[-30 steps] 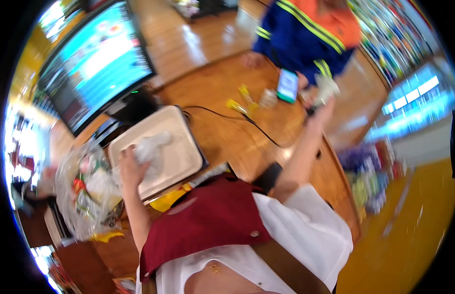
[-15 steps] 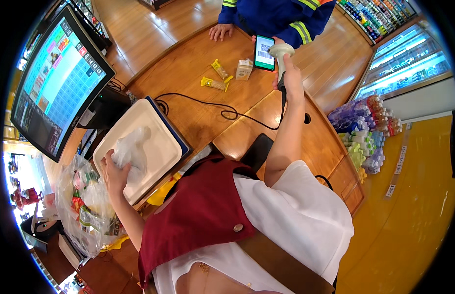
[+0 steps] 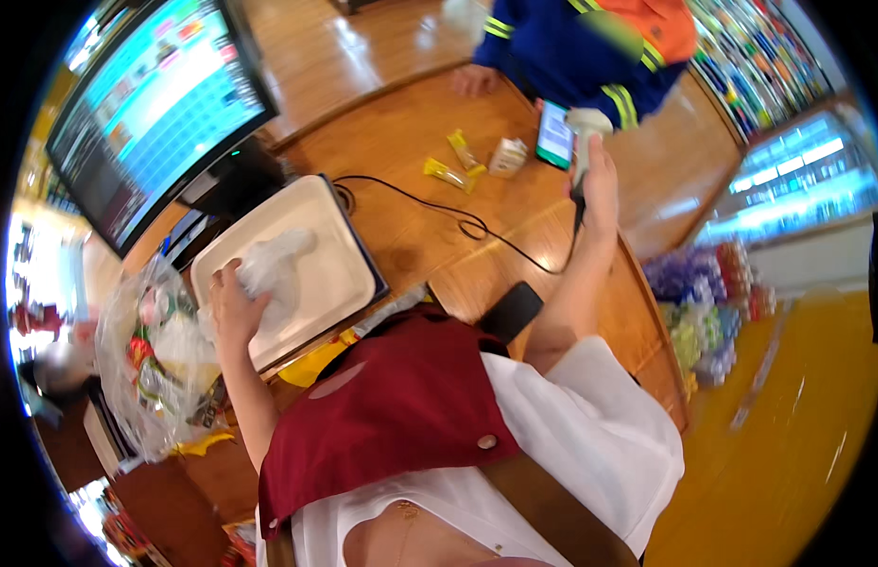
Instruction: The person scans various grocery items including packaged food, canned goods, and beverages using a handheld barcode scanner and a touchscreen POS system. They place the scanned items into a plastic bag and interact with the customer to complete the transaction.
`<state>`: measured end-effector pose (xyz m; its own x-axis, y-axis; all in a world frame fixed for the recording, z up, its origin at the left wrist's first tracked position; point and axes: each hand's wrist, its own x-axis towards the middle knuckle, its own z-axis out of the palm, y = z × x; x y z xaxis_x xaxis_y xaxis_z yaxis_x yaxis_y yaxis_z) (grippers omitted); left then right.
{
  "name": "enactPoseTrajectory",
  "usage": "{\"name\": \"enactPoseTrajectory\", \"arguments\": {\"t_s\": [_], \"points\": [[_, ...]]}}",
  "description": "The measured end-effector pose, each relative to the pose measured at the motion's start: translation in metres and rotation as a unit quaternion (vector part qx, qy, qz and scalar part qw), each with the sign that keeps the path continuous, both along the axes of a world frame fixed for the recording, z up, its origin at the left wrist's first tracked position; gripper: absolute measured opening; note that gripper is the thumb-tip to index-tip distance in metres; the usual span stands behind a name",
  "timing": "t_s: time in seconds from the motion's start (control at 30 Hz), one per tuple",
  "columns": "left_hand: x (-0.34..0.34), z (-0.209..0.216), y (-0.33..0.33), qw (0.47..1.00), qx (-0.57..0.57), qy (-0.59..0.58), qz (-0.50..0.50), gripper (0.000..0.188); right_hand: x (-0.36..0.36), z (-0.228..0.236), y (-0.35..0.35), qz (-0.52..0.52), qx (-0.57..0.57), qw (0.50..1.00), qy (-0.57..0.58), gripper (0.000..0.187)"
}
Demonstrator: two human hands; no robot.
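Note:
My right hand [image 3: 602,189] is wrapped around the handle of a pale barcode scanner [image 3: 590,121], its head over the lit screen of a green-edged phone [image 3: 554,135]. A person in a blue and orange jacket [image 3: 543,47] stands across the counter behind the phone. At the left, my left hand [image 3: 235,307] has thumb and fingers around a crumpled clear plastic bag [image 3: 276,260], which lies in a cream tray [image 3: 330,288]. Two yellow-wrapped snack bars [image 3: 447,174] and a small pale box [image 3: 508,157] lie on the counter near the phone.
A monitor [image 3: 165,113] stands at the far left. Below it is a full clear carrier bag [image 3: 155,369]. The scanner's black cable [image 3: 411,197] loops over the wooden counter [image 3: 401,246]. A dark phone-like slab [image 3: 512,312] lies near my right forearm. Wrapped bottle packs [image 3: 699,302] stand beyond the counter's right edge.
The whole view has shifted and blurred. My right hand still holds the scanner over the phone, now seen more edge-on. My left hand stays at the plastic bag.

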<state>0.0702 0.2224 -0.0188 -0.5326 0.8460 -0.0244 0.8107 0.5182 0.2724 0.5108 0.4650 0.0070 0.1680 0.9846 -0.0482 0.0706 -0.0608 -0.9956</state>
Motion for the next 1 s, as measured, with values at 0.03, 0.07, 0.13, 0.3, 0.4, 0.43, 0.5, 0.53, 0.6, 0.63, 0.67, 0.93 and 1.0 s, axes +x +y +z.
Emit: {"name": "enactPoseTrajectory", "arguments": {"t_s": [0.03,0.07,0.13,0.3,0.4,0.43,0.5,0.53,0.6,0.63,0.67,0.93,1.0], "points": [[-0.005,0.000,0.001,1.000,0.000,-0.002,0.012,0.068,-0.009,0.006,-0.004,0.047,-0.008,0.999,-0.015,0.045],[-0.006,-0.003,-0.005,1.000,-0.006,-0.017,0.024,0.068,-0.023,0.010,-0.007,0.118,-0.012,0.993,-0.028,0.048],[-0.005,0.002,-0.001,0.999,-0.016,-0.021,0.018,0.071,-0.038,-0.009,-0.008,0.285,0.004,0.953,-0.103,0.060],[0.003,-0.006,0.006,0.998,0.019,0.009,0.063,0.064,-0.088,-0.100,-0.021,0.524,-0.104,0.837,-0.120,0.101],[0.008,-0.002,0.002,0.997,0.020,-0.015,0.078,0.065,-0.098,-0.170,-0.034,0.503,-0.132,0.820,-0.237,0.100],[0.005,0.001,0.005,0.996,0.033,-0.015,0.076,0.066,-0.095,-0.197,-0.036,0.476,-0.091,0.834,-0.265,0.100],[0.010,0.001,0.006,0.997,0.043,-0.027,0.063,0.066,-0.089,-0.228,-0.042,0.414,-0.004,0.838,-0.355,0.100],[0.010,0.002,0.007,0.997,0.030,-0.041,0.063,0.068,-0.088,-0.232,-0.043,0.379,0.039,0.825,-0.417,0.099],[0.014,0.007,0.001,0.995,0.051,-0.044,0.070,0.067,-0.086,-0.221,-0.047,0.313,0.075,0.795,-0.514,0.096],[0.014,0.007,-0.002,0.995,0.061,-0.045,0.070,0.066,-0.091,-0.203,-0.046,0.318,0.082,0.805,-0.495,0.094],[0.014,0.005,-0.005,0.993,0.087,-0.038,0.073,0.066,-0.099,-0.181,-0.042,0.323,0.087,0.814,-0.474,0.092],[0.015,0.035,-0.023,0.982,0.135,-0.125,0.041,0.063,-0.174,-0.057,-0.029,0.312,0.058,0.947,-0.047,0.064],[0.014,0.042,-0.034,0.983,0.142,-0.114,0.022,0.060,-0.210,-0.015,-0.045,0.360,0.101,0.927,-0.016,0.055]]}}
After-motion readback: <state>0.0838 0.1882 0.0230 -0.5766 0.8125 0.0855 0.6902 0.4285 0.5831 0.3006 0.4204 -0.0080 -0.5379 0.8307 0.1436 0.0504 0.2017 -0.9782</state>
